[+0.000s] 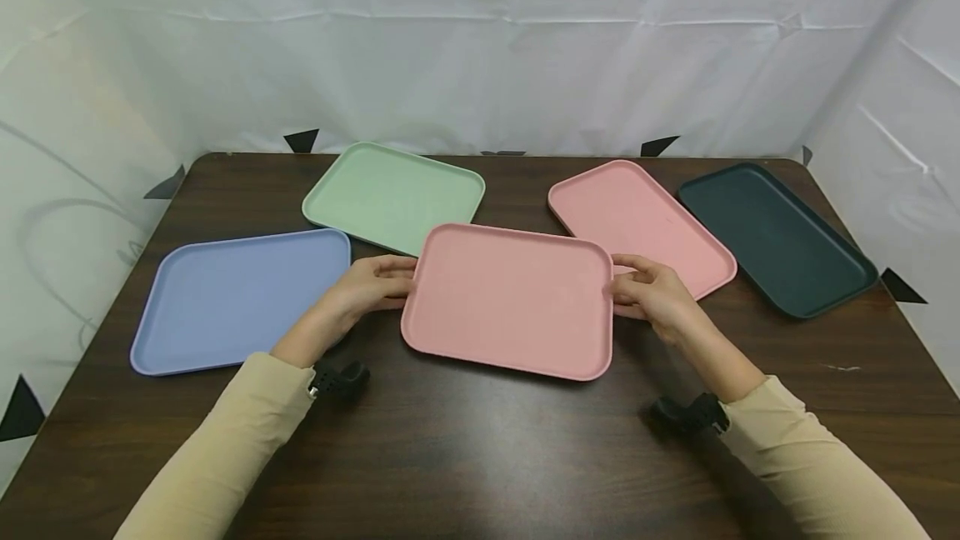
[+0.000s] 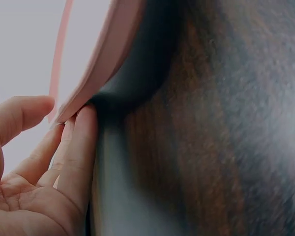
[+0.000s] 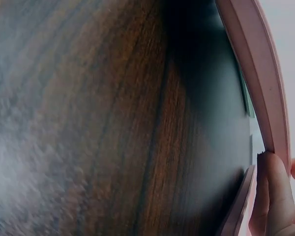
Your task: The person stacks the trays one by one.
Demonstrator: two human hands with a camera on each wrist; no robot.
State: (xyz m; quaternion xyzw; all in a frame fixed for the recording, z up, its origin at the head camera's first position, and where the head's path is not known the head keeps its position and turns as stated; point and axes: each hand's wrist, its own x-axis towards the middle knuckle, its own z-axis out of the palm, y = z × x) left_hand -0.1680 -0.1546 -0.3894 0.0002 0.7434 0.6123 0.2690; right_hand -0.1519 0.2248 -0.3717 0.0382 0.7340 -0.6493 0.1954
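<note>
A pink tray [image 1: 510, 298] sits at the middle of the dark wood table [image 1: 480, 440], held at its short edges by both hands. My left hand [image 1: 396, 282] grips the left edge, my right hand [image 1: 627, 283] the right edge. In the left wrist view the fingers [image 2: 76, 147] lie under the tray rim [image 2: 105, 59] and the thumb [image 2: 19, 115] sits above it. The rim stands clear of the table [image 2: 211, 147] with a shadow beneath. In the right wrist view the fingers [image 3: 275, 191] pinch the rim [image 3: 258, 64].
Other trays lie around it: a blue tray [image 1: 240, 298] at the left, a green tray [image 1: 393, 194] behind, a second pink tray [image 1: 645, 215] at the back right and a dark teal tray [image 1: 776, 236] far right. White sheets wall the table.
</note>
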